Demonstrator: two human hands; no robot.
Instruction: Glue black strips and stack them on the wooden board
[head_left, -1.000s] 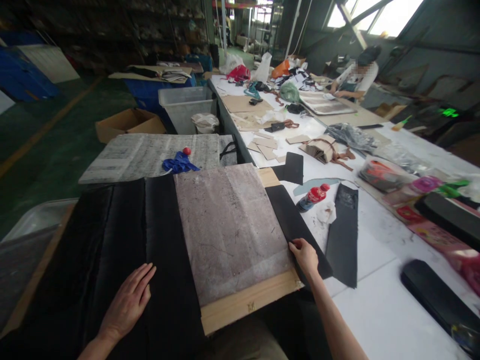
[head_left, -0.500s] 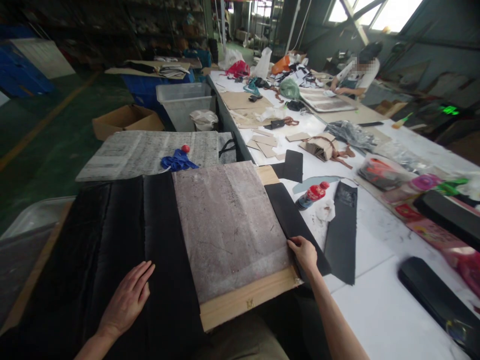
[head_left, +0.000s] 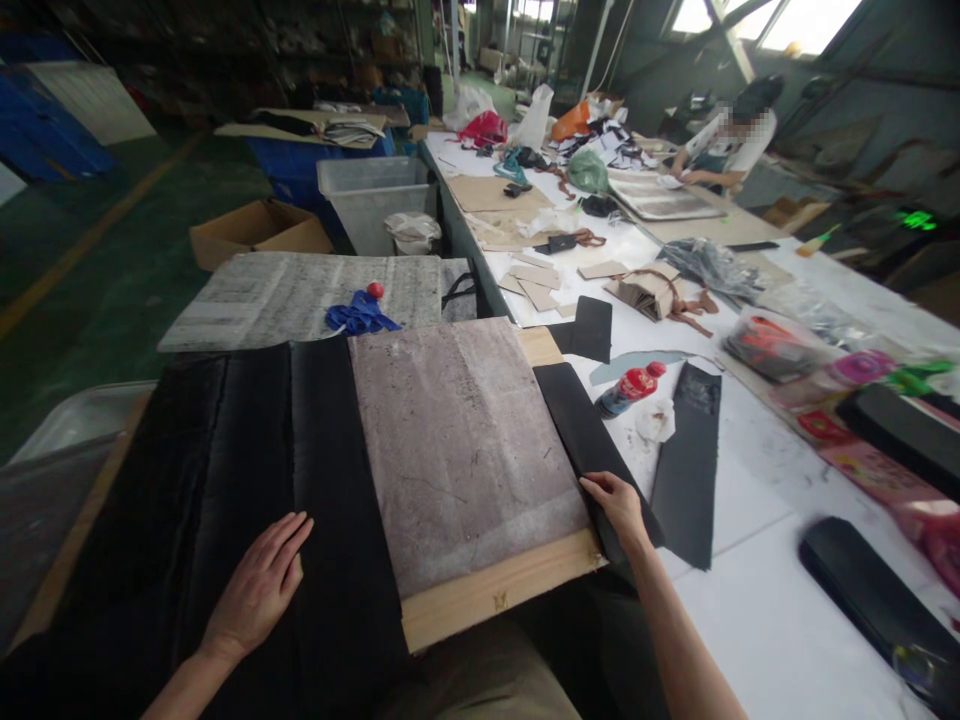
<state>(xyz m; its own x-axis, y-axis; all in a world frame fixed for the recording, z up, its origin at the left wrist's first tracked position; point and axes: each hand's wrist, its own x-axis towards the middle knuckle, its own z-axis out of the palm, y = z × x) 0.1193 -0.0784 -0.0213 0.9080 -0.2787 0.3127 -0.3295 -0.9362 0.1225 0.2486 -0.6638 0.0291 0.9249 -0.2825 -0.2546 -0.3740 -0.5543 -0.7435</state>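
A wooden board with a mottled grey-brown covering lies in front of me, its bare wood edge facing me. Black sheet material in long panels lies along its left side. My left hand rests flat on that black sheet, fingers stretched out. At the board's right edge lies a black strip with a rounded far end. My right hand pinches the near left edge of this strip, thumb and fingers together beside the board. Another dark strip lies farther right on the white table.
A bottle with a red cap stands near the strips, beside crumpled white tissue. Dark padded pieces lie at the right. Cardboard pieces and plastic bags lie farther back. A grey bin stands left of the table; a person works across it.
The view has shifted slightly, so most things sit a little farther right. Both hands keep nearly the same places, the left on the black sheet and the right at the strip's edge.
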